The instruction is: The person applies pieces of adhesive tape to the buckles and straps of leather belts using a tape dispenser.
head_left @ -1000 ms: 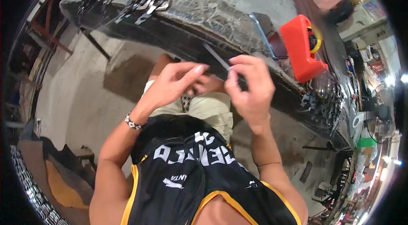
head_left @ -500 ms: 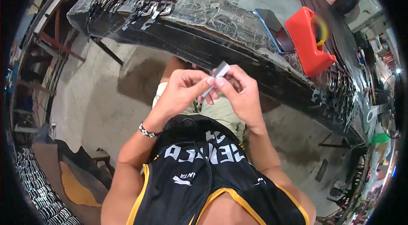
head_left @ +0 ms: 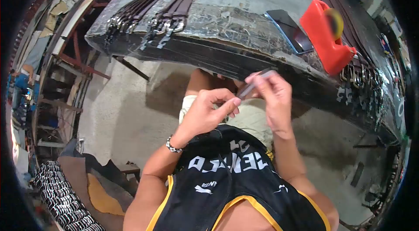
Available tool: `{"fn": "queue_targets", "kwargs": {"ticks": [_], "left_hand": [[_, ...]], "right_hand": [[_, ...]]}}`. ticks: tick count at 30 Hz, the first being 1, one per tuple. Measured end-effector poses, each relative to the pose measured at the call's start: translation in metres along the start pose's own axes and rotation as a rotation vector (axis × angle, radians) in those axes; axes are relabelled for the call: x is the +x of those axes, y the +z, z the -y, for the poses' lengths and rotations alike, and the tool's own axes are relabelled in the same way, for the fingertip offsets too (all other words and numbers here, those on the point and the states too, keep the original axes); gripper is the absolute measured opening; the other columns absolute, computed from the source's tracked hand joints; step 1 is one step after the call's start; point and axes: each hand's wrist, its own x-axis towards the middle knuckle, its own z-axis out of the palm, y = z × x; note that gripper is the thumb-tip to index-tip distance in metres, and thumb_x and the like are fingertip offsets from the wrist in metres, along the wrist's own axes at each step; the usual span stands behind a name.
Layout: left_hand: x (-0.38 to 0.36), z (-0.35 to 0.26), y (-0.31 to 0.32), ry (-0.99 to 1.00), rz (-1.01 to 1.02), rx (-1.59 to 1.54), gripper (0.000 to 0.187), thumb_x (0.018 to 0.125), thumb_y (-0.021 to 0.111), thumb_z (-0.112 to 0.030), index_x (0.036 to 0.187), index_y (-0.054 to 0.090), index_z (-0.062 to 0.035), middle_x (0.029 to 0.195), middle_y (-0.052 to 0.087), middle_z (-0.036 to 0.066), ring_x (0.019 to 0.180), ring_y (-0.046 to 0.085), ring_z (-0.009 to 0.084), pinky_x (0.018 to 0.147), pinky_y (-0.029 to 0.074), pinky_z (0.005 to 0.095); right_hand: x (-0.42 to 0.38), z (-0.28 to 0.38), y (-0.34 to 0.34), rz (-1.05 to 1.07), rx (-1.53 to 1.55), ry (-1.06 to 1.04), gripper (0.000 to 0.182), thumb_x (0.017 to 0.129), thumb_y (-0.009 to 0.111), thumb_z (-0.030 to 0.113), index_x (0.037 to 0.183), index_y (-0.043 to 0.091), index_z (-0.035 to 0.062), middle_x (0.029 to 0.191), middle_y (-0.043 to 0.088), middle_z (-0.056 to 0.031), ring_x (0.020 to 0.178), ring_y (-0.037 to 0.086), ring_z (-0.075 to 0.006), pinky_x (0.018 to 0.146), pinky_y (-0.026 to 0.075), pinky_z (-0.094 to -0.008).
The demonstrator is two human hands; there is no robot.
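A small, thin grey strip [head_left: 248, 91] slants between my hands, just in front of the table's edge; its material is blurred. My left hand [head_left: 214, 108], with a patterned bracelet on its wrist, is closed in a pinch at the strip's lower end. Higher up, my right hand [head_left: 274, 95] is closed on the strip's other part between thumb and fingers. Dark brown belts [head_left: 179, 10] with metal buckles hang over the table edge beyond my left hand. A red tape dispenser [head_left: 321, 41] with a yellow-rimmed roll stands on the table beyond my right hand.
The black-edged table [head_left: 235, 17] runs across in front of me, and a phone [head_left: 289, 30] lies on it. More belts [head_left: 355, 71] hang at its right end. At lower left are stacked buckle-like metal pieces [head_left: 65, 196] and sheets of brown material [head_left: 78, 174].
The strip has turned, and my right hand has risen slightly relative to my left, drawing somewhat apart from it. The whole view has shifted, with the scene now further right.
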Motion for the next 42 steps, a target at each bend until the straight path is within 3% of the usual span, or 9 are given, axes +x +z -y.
{"fn": "queue_targets", "kwargs": {"ticks": [5,11,16,19,23,24,31,39,42], "left_hand": [[0.010,0.002,-0.027,0.081,-0.112,0.202,0.019,0.097,0.067,-0.012,0.089,0.072,0.0038,0.079,0.073,0.008,0.073,0.067,0.0116,0.068,0.054,0.0286],[0.074,-0.036,-0.112,0.506,-0.723,0.730,0.017,0.097,0.065,-0.011,0.102,0.072,0.0034,0.090,0.074,0.012,0.082,0.069,0.0143,0.075,0.052,0.0281],[0.146,-0.014,-0.208,0.091,-0.794,1.326,0.053,0.096,0.062,-0.045,0.107,0.071,0.0059,0.105,0.072,0.026,0.105,0.066,0.0424,0.094,0.051,0.0471],[0.165,-0.016,-0.227,-0.311,-0.534,1.248,0.066,0.089,0.068,-0.052,0.102,0.069,0.0124,0.108,0.068,0.034,0.106,0.066,0.0470,0.094,0.052,0.0489],[0.174,-0.025,-0.232,-0.189,-0.567,1.253,0.055,0.084,0.072,-0.045,0.078,0.069,0.0095,0.074,0.066,0.030,0.076,0.070,0.0413,0.071,0.053,0.0470],[0.174,-0.047,-0.226,-0.392,-0.452,1.157,0.050,0.080,0.074,-0.039,0.082,0.071,0.0110,0.090,0.071,0.032,0.092,0.071,0.0428,0.081,0.056,0.0461],[0.171,-0.096,-0.182,0.187,-0.625,1.238,0.048,0.084,0.072,-0.039,0.098,0.064,0.0062,0.080,0.069,0.023,0.079,0.070,0.0353,0.073,0.052,0.0444],[0.078,-0.055,-0.067,0.037,-0.506,0.844,0.051,0.080,0.072,-0.032,0.115,0.066,0.0042,0.098,0.071,0.028,0.094,0.069,0.0434,0.085,0.053,0.0467],[0.052,-0.009,-0.055,0.030,-0.517,0.411,0.041,0.083,0.072,-0.013,0.117,0.059,0.0035,0.083,0.067,0.016,0.072,0.062,0.0177,0.068,0.050,0.0333]], "right_hand": [[0.013,0.013,-0.037,-0.123,0.022,-0.167,0.017,0.104,0.060,0.019,0.104,0.066,0.0023,0.094,0.073,-0.0093,0.075,0.063,-0.0089,0.067,0.047,-0.0239],[0.000,0.023,-0.044,-0.097,0.003,-0.129,0.013,0.097,0.064,0.006,0.108,0.069,0.0007,0.088,0.070,-0.0034,0.075,0.062,-0.0065,0.066,0.045,-0.0210],[-0.004,0.020,-0.041,-0.037,0.006,-0.070,0.028,0.094,0.067,0.003,0.121,0.068,-0.0024,0.094,0.069,-0.0034,0.079,0.062,-0.0067,0.068,0.047,-0.0211],[-0.003,0.019,-0.040,-0.033,0.075,-0.075,0.030,0.094,0.068,0.004,0.123,0.065,-0.0028,0.094,0.070,-0.0035,0.080,0.063,-0.0086,0.070,0.049,-0.0237],[-0.002,0.016,-0.049,-0.026,0.120,-0.038,0.015,0.097,0.065,0.010,0.109,0.066,0.0005,0.092,0.070,-0.0045,0.077,0.063,-0.0086,0.066,0.048,-0.0229],[-0.002,0.017,-0.052,-0.030,0.137,-0.022,0.014,0.098,0.064,0.011,0.108,0.066,0.0012,0.091,0.070,-0.0046,0.076,0.063,-0.0085,0.065,0.048,-0.0228],[-0.001,0.016,-0.056,-0.098,0.236,-0.014,0.017,0.103,0.058,0.013,0.116,0.063,0.0045,0.084,0.064,-0.0022,0.068,0.060,-0.0084,0.056,0.044,-0.0214],[0.001,0.008,-0.044,-0.015,0.154,0.040,0.026,0.099,0.063,0.011,0.121,0.058,-0.0012,0.094,0.073,-0.0117,0.069,0.065,-0.0108,0.062,0.049,-0.0227],[0.005,0.004,-0.038,0.000,0.123,0.034,0.020,0.099,0.064,0.008,0.116,0.062,-0.0008,0.091,0.072,-0.0091,0.071,0.064,-0.0098,0.063,0.049,-0.0226]]}}
